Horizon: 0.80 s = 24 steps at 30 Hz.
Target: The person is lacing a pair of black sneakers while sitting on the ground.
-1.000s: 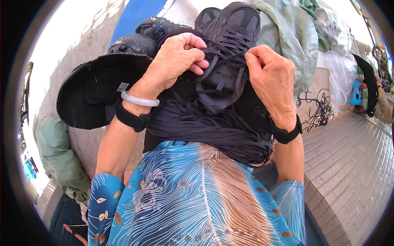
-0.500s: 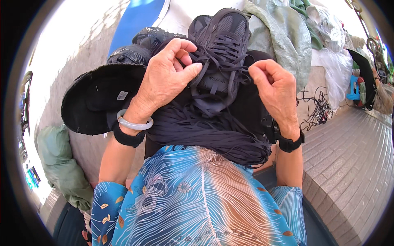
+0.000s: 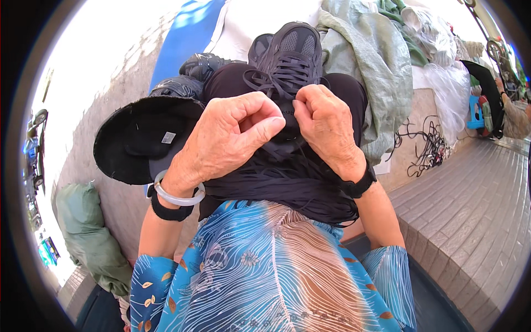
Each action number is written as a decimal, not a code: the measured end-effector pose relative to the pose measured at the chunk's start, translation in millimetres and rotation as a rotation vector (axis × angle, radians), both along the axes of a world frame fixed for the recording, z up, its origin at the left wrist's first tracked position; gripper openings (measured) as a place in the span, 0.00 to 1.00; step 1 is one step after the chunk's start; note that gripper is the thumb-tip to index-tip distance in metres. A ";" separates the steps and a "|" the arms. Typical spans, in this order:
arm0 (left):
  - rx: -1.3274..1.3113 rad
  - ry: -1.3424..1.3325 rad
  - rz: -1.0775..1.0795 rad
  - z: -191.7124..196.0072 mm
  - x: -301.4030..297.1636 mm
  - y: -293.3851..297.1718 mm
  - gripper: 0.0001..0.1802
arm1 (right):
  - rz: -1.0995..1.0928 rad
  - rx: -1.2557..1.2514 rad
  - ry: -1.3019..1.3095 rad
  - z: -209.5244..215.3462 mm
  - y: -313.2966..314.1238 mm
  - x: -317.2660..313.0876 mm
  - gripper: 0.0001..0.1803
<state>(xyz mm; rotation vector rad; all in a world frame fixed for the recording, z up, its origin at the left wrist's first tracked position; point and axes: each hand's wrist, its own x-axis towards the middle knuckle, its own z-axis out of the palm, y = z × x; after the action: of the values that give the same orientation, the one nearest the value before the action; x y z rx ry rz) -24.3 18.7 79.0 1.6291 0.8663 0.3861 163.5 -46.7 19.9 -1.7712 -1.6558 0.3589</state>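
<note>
Fingertips of our bare left hand (image 3: 229, 138) and right hand (image 3: 326, 124) were pinched together, on what we couldn't tell. Flat dark-grey laces (image 3: 291, 70) on the grey mesh shoe (image 3: 301, 48), upper centre of the frame, called for even, gentle tension.

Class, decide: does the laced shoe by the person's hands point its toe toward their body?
No: the laced shoe has its rounded mesh toe pointing away, beyond the left hand and right hand.

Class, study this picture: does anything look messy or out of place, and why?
Yes: the thin dark cords at the right lie in a loose, crossing tangle, unlike the laces gathered in front of the person. I see no spill.
</note>
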 end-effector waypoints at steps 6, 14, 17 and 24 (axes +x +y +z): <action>-0.013 0.220 -0.238 -26.1 -1.1 -1.7 0.10 | -0.095 -0.035 0.204 9.5 -8.3 18.3 0.04; 0.272 0.122 -0.221 -57.4 -1.3 -27.9 0.16 | 0.003 -0.318 0.190 2.8 -31.4 22.6 0.12; 0.339 0.137 -0.273 -64.0 1.5 -37.6 0.19 | 0.010 -0.278 0.182 -1.6 -28.0 21.1 0.14; -0.172 0.221 -0.274 -69.7 26.5 -38.9 0.32 | -0.236 -0.306 0.451 -15.4 -15.7 28.4 0.14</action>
<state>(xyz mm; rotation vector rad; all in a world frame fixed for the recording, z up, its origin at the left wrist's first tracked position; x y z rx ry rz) 2.3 -20.2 9.3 1.6215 0.8008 -0.0597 191.8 -62.4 4.5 -1.9024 -1.1065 0.8670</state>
